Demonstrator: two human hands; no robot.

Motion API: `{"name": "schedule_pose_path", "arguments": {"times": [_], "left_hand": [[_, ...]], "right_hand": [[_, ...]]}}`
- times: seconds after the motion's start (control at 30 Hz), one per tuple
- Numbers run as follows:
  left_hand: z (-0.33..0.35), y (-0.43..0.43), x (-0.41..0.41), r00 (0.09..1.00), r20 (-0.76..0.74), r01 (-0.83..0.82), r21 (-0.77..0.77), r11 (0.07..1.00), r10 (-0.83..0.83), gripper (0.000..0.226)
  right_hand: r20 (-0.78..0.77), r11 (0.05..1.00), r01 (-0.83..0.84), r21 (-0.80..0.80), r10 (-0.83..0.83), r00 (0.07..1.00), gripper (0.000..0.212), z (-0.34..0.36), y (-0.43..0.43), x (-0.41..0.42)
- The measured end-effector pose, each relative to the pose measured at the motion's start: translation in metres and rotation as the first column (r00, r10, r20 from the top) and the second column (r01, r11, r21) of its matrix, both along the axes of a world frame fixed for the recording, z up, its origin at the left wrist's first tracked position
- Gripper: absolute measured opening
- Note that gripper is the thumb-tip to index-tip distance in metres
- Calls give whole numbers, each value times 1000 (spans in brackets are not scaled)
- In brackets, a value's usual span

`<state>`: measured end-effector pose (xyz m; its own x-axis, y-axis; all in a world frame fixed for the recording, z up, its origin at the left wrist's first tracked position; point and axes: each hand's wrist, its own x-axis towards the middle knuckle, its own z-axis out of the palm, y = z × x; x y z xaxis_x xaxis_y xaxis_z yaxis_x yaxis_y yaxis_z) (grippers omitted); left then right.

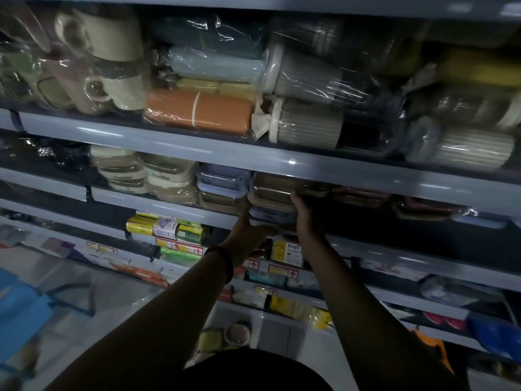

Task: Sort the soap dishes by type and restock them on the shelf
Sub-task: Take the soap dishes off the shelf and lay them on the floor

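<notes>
Operator: Dark shirt (253,371) fills the bottom centre of my feed, and both forearms run up from it to mid-frame

Desk: What are the hands doing?

Operator: I see the left hand (248,232), with a black wristband (224,262) behind it, cupping the stack of soap dishes (272,197) from below at its left end, thumb up the side. The right hand (306,218) clasps the right end, fingers curled onto it

Desk: Where is the stack, and how much room is around it?

Operator: It is at centre frame, at the front lip of the grey shelf (169,206). Room is tight. A blue-lidded pile (222,179) sits just beside it on the left, a dark reddish pile (361,196) is near on the right, and the upper board (310,165) lies close over the top dish. The only open side I can find is toward me

Desk: Which way does it point?

Operator: Its long axis runs left to right along the shelf, lids up, with a long side facing me

Desk: What do you count?

Operator: I count three dishes in the stack: brown on top, beige in the middle, pale blue lowest, though the feed is dim. Further left stand a cream pile (169,176) and a second cream pile (121,170), so four other piles share that shelf
</notes>
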<state>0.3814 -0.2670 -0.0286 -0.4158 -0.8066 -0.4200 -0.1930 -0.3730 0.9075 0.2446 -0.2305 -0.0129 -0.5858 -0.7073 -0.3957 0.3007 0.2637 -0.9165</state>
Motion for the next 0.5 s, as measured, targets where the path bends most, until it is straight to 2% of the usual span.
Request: {"name": "schedule_pose_path", "arguments": {"times": [0.07,0.17,0.2,0.3,0.4,0.5], "left_hand": [[-1,1,-1,1000,-16,-7,26,1000,7,63],[0,1,-2,994,-94,-38,150,988,52,68],[2,0,-3,991,-122,-37,173,984,59,66],[8,-2,-6,986,-157,-31,201,979,63,68],[8,-4,-6,976,-207,-12,227,974,60,89],[2,1,-3,954,-282,-44,220,974,107,82]], "right_hand": [[17,1000,2,-3,-2,1000,59,3,1,-1],[64,998,9,59,-13,998,90,-4,-1,-7],[87,997,6,79,-13,996,88,-8,-3,-11],[176,995,-40,96,22,984,55,5,-2,-15],[190,997,-40,68,27,981,52,6,-3,-25],[197,1000,6,24,-11,980,43,2,2,-32]]}}
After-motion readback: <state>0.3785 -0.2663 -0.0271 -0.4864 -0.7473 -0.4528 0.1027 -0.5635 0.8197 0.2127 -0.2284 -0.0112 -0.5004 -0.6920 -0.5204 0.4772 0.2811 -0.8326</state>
